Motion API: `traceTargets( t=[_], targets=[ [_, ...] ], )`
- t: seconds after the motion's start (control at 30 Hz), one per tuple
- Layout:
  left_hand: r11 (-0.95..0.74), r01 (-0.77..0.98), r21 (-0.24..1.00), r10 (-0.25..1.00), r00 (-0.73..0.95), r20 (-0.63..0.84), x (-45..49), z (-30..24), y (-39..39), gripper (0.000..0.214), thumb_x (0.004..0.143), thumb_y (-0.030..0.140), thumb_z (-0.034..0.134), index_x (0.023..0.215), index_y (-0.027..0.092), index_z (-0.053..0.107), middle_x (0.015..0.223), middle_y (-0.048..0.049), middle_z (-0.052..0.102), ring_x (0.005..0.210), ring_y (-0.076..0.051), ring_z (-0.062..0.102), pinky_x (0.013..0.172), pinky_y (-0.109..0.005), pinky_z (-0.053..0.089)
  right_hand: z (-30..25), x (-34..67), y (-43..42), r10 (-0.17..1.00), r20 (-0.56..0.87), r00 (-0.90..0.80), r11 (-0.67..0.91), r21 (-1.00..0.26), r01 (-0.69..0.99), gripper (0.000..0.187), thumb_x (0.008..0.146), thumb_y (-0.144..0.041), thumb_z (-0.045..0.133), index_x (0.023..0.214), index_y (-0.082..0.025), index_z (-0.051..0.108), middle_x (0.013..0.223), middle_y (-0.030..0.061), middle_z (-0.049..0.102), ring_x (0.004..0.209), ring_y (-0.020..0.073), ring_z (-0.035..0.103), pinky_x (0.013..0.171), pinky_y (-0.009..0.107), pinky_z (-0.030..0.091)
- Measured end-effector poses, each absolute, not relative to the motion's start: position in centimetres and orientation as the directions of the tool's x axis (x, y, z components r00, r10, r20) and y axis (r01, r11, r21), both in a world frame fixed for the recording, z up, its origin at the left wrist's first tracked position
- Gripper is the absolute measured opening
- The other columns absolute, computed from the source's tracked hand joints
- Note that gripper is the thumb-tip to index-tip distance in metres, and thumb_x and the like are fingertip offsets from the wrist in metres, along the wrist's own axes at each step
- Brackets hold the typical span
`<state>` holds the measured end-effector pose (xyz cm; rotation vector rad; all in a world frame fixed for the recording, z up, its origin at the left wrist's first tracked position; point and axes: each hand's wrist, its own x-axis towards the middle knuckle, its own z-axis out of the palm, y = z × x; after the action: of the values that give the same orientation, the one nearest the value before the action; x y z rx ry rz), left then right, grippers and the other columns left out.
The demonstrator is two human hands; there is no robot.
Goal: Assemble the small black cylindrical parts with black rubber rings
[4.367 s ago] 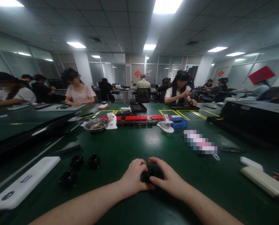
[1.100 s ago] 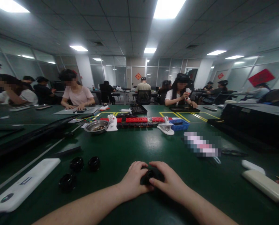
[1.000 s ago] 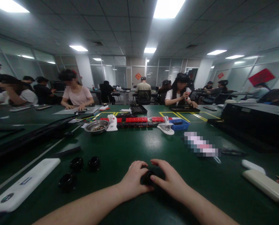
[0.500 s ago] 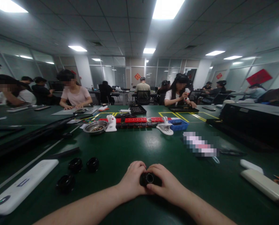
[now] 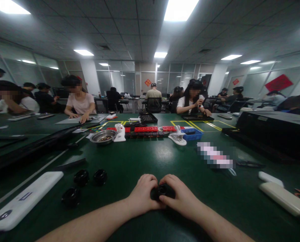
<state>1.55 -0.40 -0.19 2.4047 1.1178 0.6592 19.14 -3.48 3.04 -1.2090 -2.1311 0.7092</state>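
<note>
Between my two hands is a black round part (image 5: pixel 162 190) with a dark hole facing up, held just above or on the green table. My left hand (image 5: pixel 143 192) has its fingers curled round the left side of it. My right hand (image 5: pixel 177 192) grips the right side, thumb along the near edge. My fingers hide much of its outline. Off to the left stand three black ring-shaped parts: a near one (image 5: pixel 70 197), a far left one (image 5: pixel 81 177) and a far right one (image 5: pixel 100 176).
A long white device (image 5: pixel 26 198) lies at left. Farther off are a metal bowl (image 5: pixel 99 136), white clips (image 5: pixel 178 136), red strips (image 5: pixel 146 129) and a blue tray (image 5: pixel 192 134). A beige case (image 5: pixel 283 198) and a big black box (image 5: pixel 273 131) are at right. Co-workers sit opposite.
The black part has turned or tilted slightly; the pale rim round its hole no longer shows. My right hand has shifted a little to the right. Opposite, a co-worker's hand has moved.
</note>
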Motion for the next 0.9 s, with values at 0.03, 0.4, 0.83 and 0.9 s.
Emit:
traceTargets(
  t=[0.03,0.4,0.83,0.9],
  targets=[
    [-0.593,0.599,0.538,0.790,0.562,0.244,1.6,-0.2,-0.4,0.042,0.053,0.043,0.077,0.083,0.020,0.059,0.096,-0.0038,0.053,0.092,-0.025,0.048,0.082,-0.037,0.040,3.3,19.1,-3.5,0.865,0.226,-0.448,0.465,-0.698,0.545,0.028,0.066,-0.012,0.061,0.093,-0.021,0.059,0.096,0.0041,0.057,0.093,0.0208,0.052,0.082,0.033,0.041],
    [-0.640,0.539,0.548,0.737,0.632,0.240,1.2,0.0,-0.3,0.038,0.063,0.040,0.070,0.097,0.022,0.062,0.107,-0.0050,0.054,0.102,-0.026,0.046,0.090,-0.038,0.038,2.7,19.2,-3.6,0.901,0.179,-0.395,0.387,-0.745,0.543,0.042,0.065,-0.020,0.068,0.104,-0.019,0.052,0.100,0.0055,0.057,0.093,0.0218,0.053,0.081,0.034,0.042],
    [-0.662,0.516,0.544,0.715,0.652,0.252,1.2,-0.1,-0.3,0.044,0.060,0.028,0.074,0.101,0.026,0.059,0.110,-0.0020,0.052,0.105,-0.024,0.045,0.093,-0.037,0.034,3.6,19.4,-3.6,0.808,0.268,-0.524,0.523,-0.735,0.431,0.043,0.064,0.000,0.050,0.099,-0.023,0.061,0.110,0.0050,0.051,0.106,0.0201,0.047,0.093,0.034,0.036],
    [-0.672,0.511,0.537,0.707,0.659,0.257,1.2,0.0,-0.3,0.054,0.058,0.032,0.075,0.107,0.025,0.055,0.112,-0.0032,0.051,0.104,-0.025,0.044,0.095,-0.039,0.033,3.4,19.4,-3.6,0.820,0.280,-0.499,0.517,-0.738,0.435,0.041,0.066,-0.002,0.053,0.102,-0.021,0.058,0.108,0.0058,0.053,0.104,0.0206,0.047,0.091,0.034,0.037]
  ],
)
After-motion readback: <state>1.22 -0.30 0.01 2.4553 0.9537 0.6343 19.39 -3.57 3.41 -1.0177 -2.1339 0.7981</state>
